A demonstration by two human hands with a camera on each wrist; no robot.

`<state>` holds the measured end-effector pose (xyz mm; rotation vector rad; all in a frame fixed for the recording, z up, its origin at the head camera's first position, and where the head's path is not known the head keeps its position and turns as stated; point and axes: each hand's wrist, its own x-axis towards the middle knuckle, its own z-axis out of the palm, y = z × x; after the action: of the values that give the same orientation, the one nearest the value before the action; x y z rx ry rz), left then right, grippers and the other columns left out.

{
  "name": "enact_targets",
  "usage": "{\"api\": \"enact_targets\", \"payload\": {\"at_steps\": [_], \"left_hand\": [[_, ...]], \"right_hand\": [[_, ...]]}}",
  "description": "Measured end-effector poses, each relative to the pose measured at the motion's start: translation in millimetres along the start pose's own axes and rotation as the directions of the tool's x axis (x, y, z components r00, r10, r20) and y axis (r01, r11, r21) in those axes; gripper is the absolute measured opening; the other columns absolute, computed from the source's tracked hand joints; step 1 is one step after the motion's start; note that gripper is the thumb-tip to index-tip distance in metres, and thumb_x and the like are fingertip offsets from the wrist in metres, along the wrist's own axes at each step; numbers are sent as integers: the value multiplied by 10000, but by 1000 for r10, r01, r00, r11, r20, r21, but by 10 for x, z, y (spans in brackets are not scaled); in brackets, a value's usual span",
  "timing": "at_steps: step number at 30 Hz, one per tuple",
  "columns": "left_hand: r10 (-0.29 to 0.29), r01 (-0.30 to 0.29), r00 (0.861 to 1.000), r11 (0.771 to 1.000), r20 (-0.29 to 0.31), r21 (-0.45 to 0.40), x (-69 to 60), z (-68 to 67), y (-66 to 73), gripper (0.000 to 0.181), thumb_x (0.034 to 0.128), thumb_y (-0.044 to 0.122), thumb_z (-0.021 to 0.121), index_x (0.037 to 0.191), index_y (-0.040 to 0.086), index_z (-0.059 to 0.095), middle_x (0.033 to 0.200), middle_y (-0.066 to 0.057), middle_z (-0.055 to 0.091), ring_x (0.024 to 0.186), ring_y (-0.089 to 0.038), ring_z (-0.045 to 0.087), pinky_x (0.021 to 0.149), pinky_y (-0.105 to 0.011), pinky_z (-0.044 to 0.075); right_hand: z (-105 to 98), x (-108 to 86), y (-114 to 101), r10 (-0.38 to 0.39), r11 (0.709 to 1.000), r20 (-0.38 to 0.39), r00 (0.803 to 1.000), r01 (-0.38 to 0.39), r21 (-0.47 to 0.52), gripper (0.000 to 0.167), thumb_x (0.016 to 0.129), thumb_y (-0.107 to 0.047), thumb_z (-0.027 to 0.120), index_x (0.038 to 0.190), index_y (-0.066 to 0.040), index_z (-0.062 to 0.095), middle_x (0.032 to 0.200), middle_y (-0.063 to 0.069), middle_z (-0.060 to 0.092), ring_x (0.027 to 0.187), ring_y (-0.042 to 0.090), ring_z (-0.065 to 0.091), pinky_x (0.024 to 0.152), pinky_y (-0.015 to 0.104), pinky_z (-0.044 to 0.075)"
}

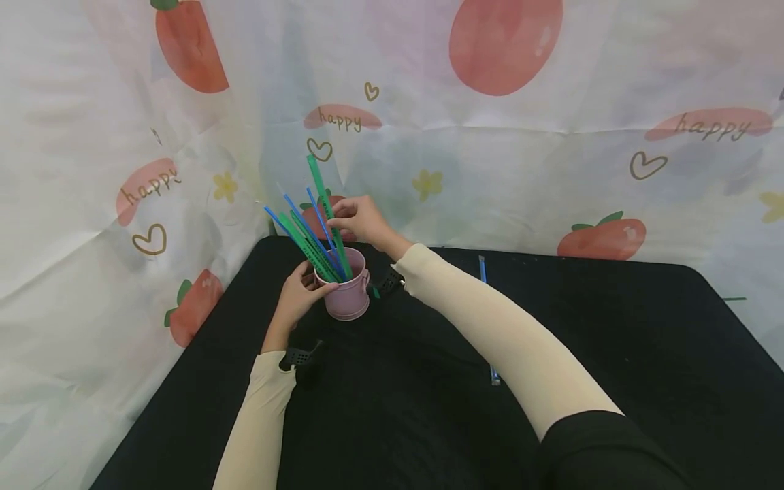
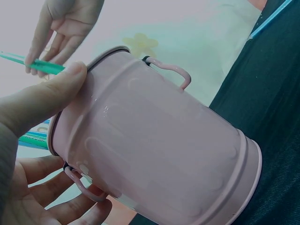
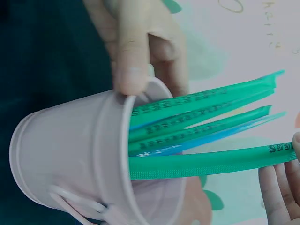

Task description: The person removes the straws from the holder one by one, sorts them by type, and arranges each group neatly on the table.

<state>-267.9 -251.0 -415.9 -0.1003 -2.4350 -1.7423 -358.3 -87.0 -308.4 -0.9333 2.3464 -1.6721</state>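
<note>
A small pink bucket (image 1: 348, 303) with side handles stands upright near the table's far left corner, holding several straws in green or blue wrappers. My left hand (image 1: 299, 294) grips the bucket's rim; in the left wrist view its thumb (image 2: 56, 93) lies over the edge. My right hand (image 1: 363, 219) pinches one straw in a green wrapper (image 1: 320, 185) above the bucket. In the right wrist view that green-wrapped straw (image 3: 211, 161) has its lower end inside the rim, apart from the leaning bunch. The bucket's bottom inside is hidden.
A blue-wrapped straw end (image 1: 482, 268) shows on the black table (image 1: 392, 408) beyond my right sleeve, and another blue end (image 1: 495, 376) shows nearer; whether they are one straw is hidden. A patterned cloth (image 1: 490, 177) hangs behind and left of the table.
</note>
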Motion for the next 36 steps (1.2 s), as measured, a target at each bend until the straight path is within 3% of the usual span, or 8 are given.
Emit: {"api": "enact_targets", "payload": {"at_steps": [5,8,12,14,22,36], "left_hand": [[0,0,1000,1000,-1,-1,-6,7,13,688,858,186,689,1430,49,331,1421,-195,425,1313,-336,444,1073,-447,397],[-10,10,1000,1000,7,-12,-37,12,95,674,864,154,677,1428,30,329,1423,-213,416,1318,-348,433,1078,-455,389],[-6,6,1000,1000,7,-7,-34,11,84,669,860,145,681,1423,31,337,1419,-211,423,1317,-344,435,1071,-456,397],[10,-10,1000,1000,-1,-4,-4,9,0,678,851,167,695,1421,50,346,1414,-195,434,1311,-332,447,1062,-449,407],[2,-2,1000,1000,-2,-7,4,10,-8,669,851,169,694,1413,50,352,1411,-197,431,1315,-338,440,1066,-452,402],[6,-6,1000,1000,-4,-16,1,9,-12,666,849,158,695,1408,35,355,1392,-205,448,1304,-332,454,1062,-445,406]], "right_hand": [[-93,2,-130,-2,1000,-15,1000,2,-10,207,858,-86,670,1035,20,682,973,209,694,757,190,679,705,280,584],[-140,5,-198,-1,1000,-18,1000,1,12,204,861,-82,666,1035,24,678,971,208,693,755,186,684,708,279,588],[-206,-16,-292,-9,1000,-29,1000,9,26,192,861,-77,664,1024,22,678,961,199,695,745,165,676,719,285,587],[-236,-35,-340,-5,999,-34,999,6,31,205,860,-75,663,1042,19,673,976,197,694,755,158,672,729,286,585],[-340,-82,-458,-5,999,-42,999,7,47,261,861,-71,661,1099,37,649,1014,205,680,756,119,653,756,309,582],[-649,-293,-450,-6,1000,-58,998,5,-8,216,857,-68,668,1052,23,657,891,82,680,802,149,653,757,315,580]]}}
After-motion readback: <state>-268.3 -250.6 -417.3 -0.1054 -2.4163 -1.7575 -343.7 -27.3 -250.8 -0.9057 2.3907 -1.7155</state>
